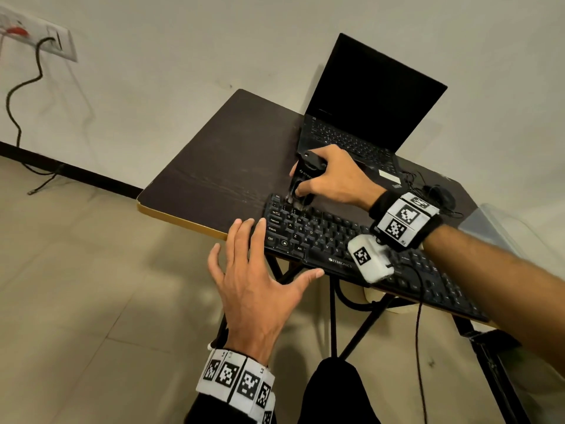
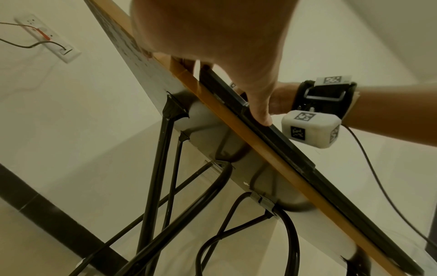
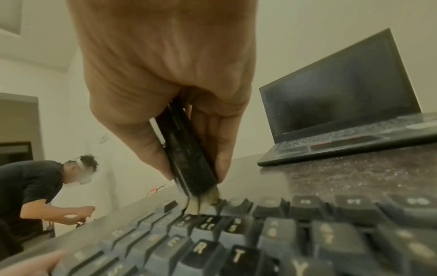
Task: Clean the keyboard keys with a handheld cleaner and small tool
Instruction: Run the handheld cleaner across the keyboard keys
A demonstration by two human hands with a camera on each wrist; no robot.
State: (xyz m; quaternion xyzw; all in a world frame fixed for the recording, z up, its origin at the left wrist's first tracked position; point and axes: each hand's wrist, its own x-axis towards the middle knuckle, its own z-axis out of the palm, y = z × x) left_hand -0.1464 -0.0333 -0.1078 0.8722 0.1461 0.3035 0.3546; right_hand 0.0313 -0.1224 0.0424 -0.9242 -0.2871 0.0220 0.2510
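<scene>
Dark wood forms the top of the table (image 1: 214, 166), which has a tan front edge and black folding legs and stands against a pale wall. On its near edge lies the black keyboard (image 1: 321, 237), slightly overhanging the front. The right hand (image 1: 333, 175) grips the black cleaner (image 1: 302, 182) upright, fingers and thumb curled round its body, with the nozzle end down on the top-left key rows. In the right wrist view the cleaner (image 3: 187, 158) ends in a pale brush tip (image 3: 201, 201) that touches the keys of the number row, just above the E, R and T keys. The left hand (image 1: 253, 286) is spread with straight fingers: the fingertips rest on the left end of the keyboard near the Ctrl and Shift keys, and the thumb lies along the front edge. The left wrist view shows that thumb (image 2: 260, 110) pressed on the front edge of the keyboard (image 2: 283, 145). Behind the keyboard stands an open laptop (image 1: 367, 111) with a dark screen. A black mouse (image 1: 443, 194) with its cord lies to the right. A wall socket (image 1: 58, 41) with a black cable (image 1: 15, 96) sits at upper left. Another person (image 3: 35, 186) bends over in the background of the right wrist view.
</scene>
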